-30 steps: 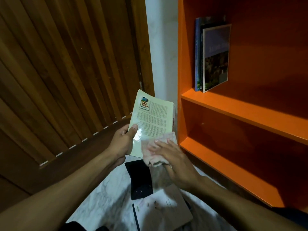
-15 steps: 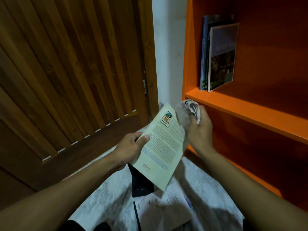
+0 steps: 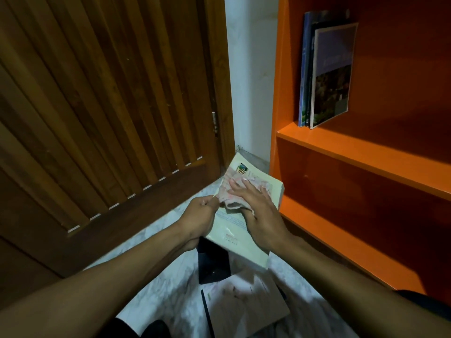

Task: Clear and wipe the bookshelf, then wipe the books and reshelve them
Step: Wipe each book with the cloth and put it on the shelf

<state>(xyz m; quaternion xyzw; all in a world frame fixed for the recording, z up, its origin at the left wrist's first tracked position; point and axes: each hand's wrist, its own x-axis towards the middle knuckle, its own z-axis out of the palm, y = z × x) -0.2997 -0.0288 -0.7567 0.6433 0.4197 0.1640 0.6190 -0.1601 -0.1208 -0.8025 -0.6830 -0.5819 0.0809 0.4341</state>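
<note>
My left hand (image 3: 200, 215) grips the left edge of a pale green paperback (image 3: 240, 236), held flat-tilted in front of the orange bookshelf (image 3: 361, 152). A crumpled pinkish cloth (image 3: 230, 191) lies on the book's cover, and my right hand (image 3: 258, 208) presses it down with fingers spread. A few thin books (image 3: 327, 71) stand upright at the left end of the upper shelf. The shelf below them holds nothing visible.
A slatted wooden door (image 3: 109, 106) fills the left side. On the marble floor (image 3: 166, 284) below my hands lie a black book (image 3: 213, 264) and a pale book (image 3: 244, 306). A white wall strip (image 3: 251, 81) separates door and shelf.
My right hand swung the cloth from the book's lower part up off its top corner, then back down onto the cover. The book has tilted flatter and lower.
</note>
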